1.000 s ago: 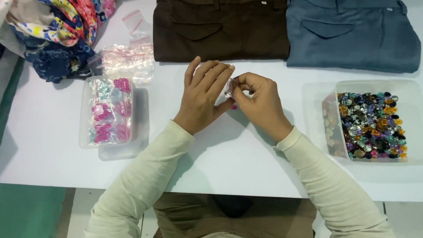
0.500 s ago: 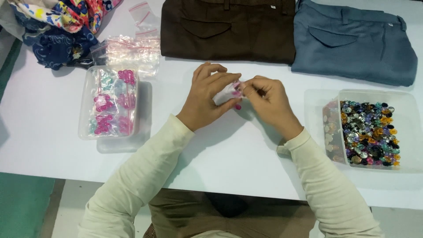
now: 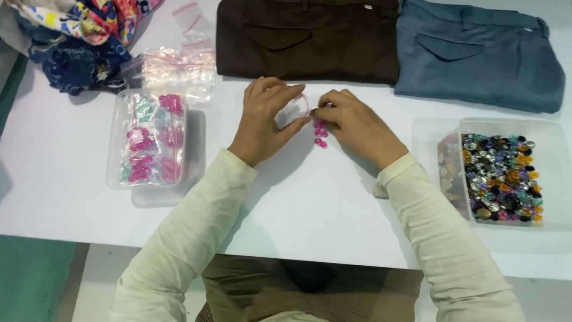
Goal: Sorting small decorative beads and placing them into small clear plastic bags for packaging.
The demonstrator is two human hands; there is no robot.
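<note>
My left hand and my right hand meet at the middle of the white table. Together they pinch a small clear zip bag with a pink seal strip. Several pink gems lie on the table just below the bag, between my two hands. Whether more gems sit inside the bag is hidden by my fingers.
A clear box of filled small bags stands at left on its lid. A heap of unfilled zip bags lies behind it. A clear tub of mixed coloured gems is at right. Folded brown trousers, blue trousers and patterned cloth lie at the back.
Both hands have lowered toward the table and shifted a little away from me. Pink gems now lie on the table under the bag, where none showed before.
</note>
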